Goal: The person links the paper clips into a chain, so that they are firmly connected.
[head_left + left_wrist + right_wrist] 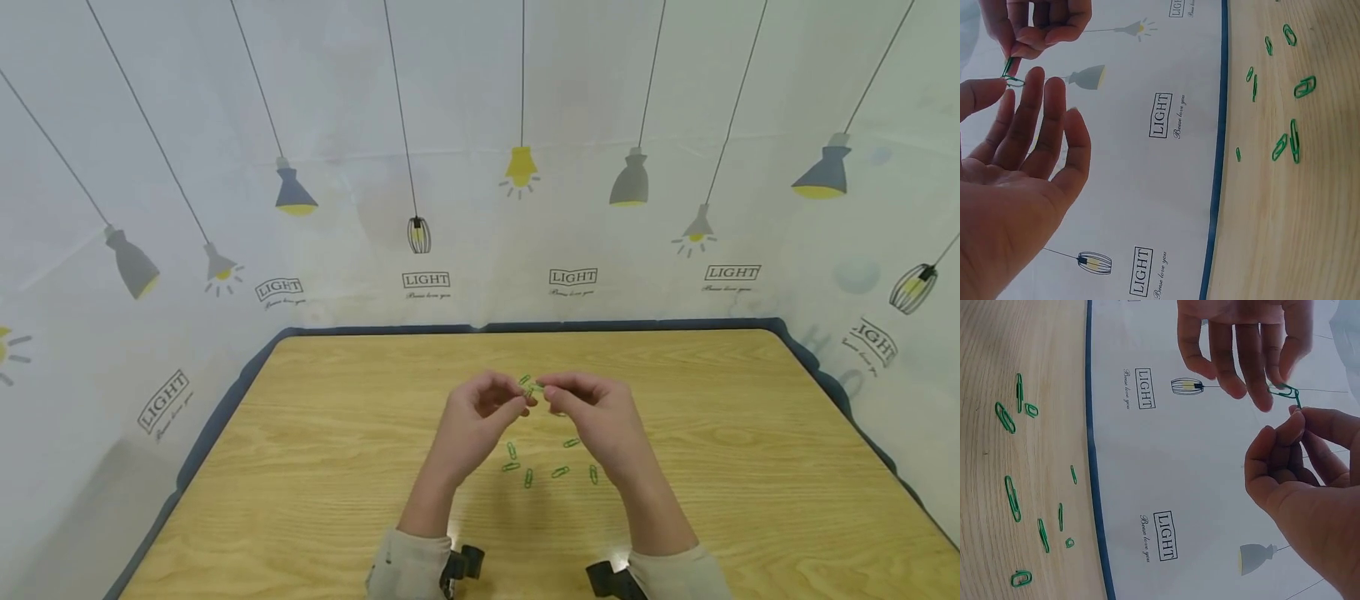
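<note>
Above the table, my left hand (471,427) pinches a green paper clip (1284,392) between thumb and a fingertip, its other fingers loosely bent. Facing it, my right hand (606,423) grips a second green paper clip (1007,66) between thumb and fingers, which hide most of that clip. The two clips touch at their ends between the hands; whether they are linked I cannot tell. Below the hands, several loose green paper clips (560,472) lie scattered on the wooden table (322,467).
A dark blue edging (630,326) runs round the far and side edges of the table. Behind it hangs a white curtain (480,75) printed with lamps. Dark wrist cameras (472,561) sit at both sleeves.
</note>
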`<state>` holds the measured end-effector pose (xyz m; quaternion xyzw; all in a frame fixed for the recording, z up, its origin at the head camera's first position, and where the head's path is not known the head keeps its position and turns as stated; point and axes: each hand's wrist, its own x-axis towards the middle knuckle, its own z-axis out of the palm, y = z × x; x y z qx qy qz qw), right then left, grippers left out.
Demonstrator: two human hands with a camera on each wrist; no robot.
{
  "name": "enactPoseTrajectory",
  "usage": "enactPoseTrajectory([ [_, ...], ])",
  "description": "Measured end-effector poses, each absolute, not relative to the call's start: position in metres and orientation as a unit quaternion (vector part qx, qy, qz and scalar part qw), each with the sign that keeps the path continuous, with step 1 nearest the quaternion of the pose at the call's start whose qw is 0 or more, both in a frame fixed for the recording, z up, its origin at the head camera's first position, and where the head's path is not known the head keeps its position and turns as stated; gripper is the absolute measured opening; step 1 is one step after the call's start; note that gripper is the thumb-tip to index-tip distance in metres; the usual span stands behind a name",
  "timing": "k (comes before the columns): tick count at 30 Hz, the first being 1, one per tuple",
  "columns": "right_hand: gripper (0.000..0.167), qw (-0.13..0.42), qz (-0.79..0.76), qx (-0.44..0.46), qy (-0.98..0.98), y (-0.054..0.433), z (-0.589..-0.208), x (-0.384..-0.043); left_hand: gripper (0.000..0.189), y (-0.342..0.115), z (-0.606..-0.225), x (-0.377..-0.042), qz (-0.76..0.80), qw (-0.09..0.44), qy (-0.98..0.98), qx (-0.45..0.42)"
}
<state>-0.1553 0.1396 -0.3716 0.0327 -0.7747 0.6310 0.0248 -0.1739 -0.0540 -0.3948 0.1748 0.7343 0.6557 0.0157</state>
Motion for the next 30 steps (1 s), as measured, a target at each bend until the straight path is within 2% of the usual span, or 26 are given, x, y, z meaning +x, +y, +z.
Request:
enactPoseTrajectory([
  [6,0.022,0.031,0.618,0.04,-0.785,0.138,-0.3716,-0.1545,0.025,-0.0484,-0.3933,-0.1721,0.643,0.017,0.74,0.197],
  [14,0.022,0.026,0.592,0.053,-0.804,0.1394,-0.3716,-0.1544,0.022,-0.0496,-0.3966,-0.1732,0.621,-0.013,0.764,0.177],
  [30,0.021,0.006,0.55,0.071,-0.832,0.143,-0.3683,-0.1572,0.018,-0.0495,-0.3949,-0.1754,0.643,0.011,0.749,0.157],
])
